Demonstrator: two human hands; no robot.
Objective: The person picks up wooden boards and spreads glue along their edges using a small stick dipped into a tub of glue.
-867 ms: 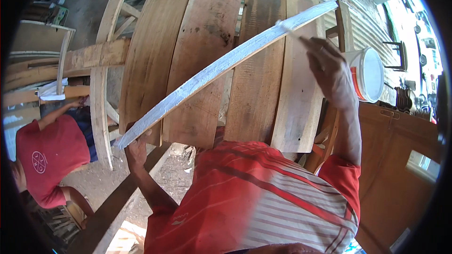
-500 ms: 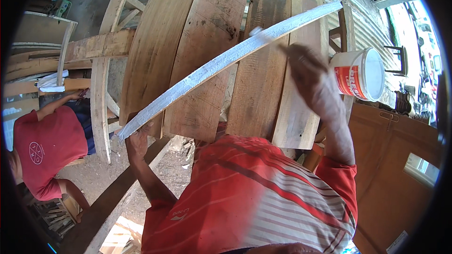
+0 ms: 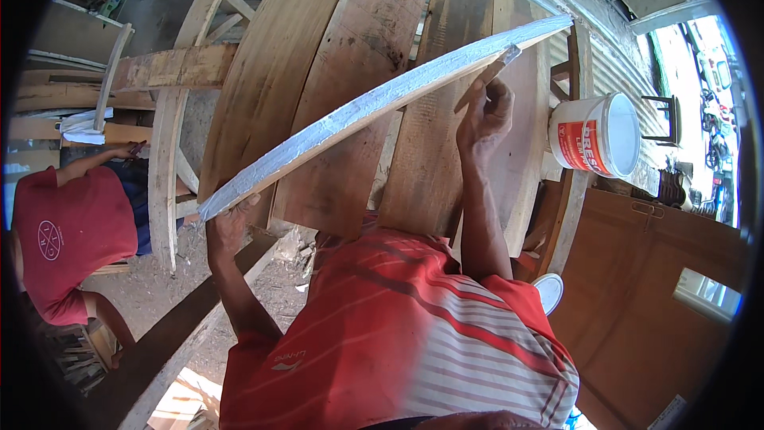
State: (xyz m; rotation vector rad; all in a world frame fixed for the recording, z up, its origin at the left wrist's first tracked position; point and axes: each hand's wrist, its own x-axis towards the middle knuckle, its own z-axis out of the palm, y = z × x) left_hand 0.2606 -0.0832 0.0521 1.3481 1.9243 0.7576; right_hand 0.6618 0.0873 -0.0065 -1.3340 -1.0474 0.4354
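A long wooden strip, its upper face coated white, slants from the near left to the far right above several broad planks. My left hand grips its near left end from below, with the fingers partly hidden. My right hand is closed round the wooden handle of a small paintbrush. The brush's pale tip is at the strip's lower edge, near the far right end.
Broad planks lie side by side on a wooden frame. A white bucket with a red label stands at the right, above a round white lid. A brown door panel is beyond. At the left sits a person in a red shirt.
My right hand has moved left and slightly nearer, turning more upright. The brush has shifted from the strip's white face toward its lower edge near the far end. My left hand keeps its grip.
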